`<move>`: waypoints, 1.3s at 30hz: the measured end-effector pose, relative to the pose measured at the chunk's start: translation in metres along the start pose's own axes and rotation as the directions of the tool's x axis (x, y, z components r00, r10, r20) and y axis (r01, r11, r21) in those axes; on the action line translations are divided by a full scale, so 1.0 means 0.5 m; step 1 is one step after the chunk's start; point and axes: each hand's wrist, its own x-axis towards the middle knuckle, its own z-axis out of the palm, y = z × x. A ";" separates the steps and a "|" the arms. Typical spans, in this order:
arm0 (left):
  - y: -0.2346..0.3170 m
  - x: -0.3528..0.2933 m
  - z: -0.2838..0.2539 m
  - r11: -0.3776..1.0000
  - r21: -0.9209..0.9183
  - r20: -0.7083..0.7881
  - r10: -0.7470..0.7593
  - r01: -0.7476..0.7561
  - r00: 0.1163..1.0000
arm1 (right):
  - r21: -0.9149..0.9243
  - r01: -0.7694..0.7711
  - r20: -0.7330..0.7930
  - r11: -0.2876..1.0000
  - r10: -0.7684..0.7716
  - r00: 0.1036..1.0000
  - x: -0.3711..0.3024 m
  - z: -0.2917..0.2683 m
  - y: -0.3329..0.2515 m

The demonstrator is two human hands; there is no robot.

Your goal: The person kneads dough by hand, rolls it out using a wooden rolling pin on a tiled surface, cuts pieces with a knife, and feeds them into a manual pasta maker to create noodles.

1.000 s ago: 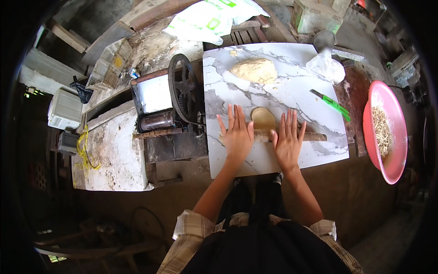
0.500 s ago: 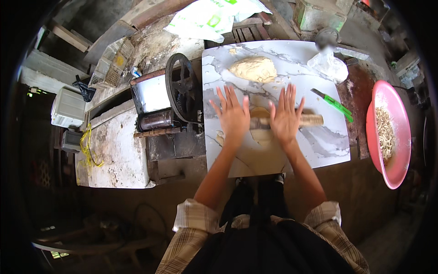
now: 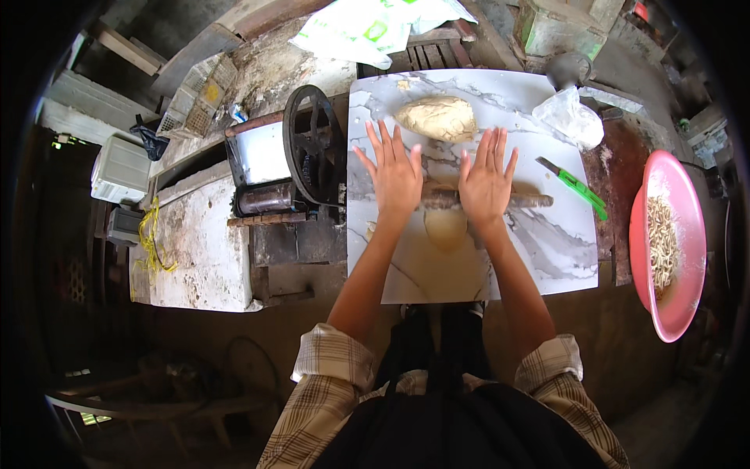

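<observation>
A wooden rolling pin (image 3: 441, 197) lies crosswise under both my palms on the marble-patterned board (image 3: 547, 270). My left hand (image 3: 396, 178) is flat, fingers spread and pointing away from me, on the pin's left part. Toward the pin's right end rests my right hand (image 3: 487, 181), just as flat, with its thumb out. Beneath the pin a thin oval of rolled dough (image 3: 447, 232) shows on the near side. A large lump of pale dough (image 3: 437, 118) sits beyond my fingertips. To the right of my right hand lies a green utility knife (image 3: 576, 190), blade out.
Left of the board stands a hand-cranked roller machine (image 3: 262, 199) with a big dark wheel (image 3: 310, 144). A clear plastic bag (image 3: 570, 117) lies at the far right corner. Beyond the right edge is a pink basin (image 3: 687, 273) holding pale strips (image 3: 661, 238).
Both hands have slid slightly away from me along with the rolling pin. More of the flattened dough now shows on the near side. My view has shifted a little.
</observation>
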 end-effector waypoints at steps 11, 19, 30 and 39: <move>0.015 -0.060 -0.026 0.999 -0.043 0.026 0.033 -0.031 0.999 | 0.070 0.080 0.067 0.994 -0.085 0.994 -0.035 -0.019 0.030; 0.005 -0.032 0.003 0.999 -0.016 0.016 -0.028 0.028 0.999 | 0.014 0.016 0.050 1.000 -0.017 0.999 -0.018 -0.003 0.021; 0.005 0.003 0.008 0.998 0.033 0.014 -0.058 0.058 0.998 | -0.012 0.011 0.059 1.000 -0.010 0.998 0.020 0.004 0.019; 0.026 -0.095 -0.022 0.999 0.030 0.125 -0.023 0.019 0.992 | 0.088 0.045 0.132 0.995 -0.057 0.990 -0.073 -0.030 0.036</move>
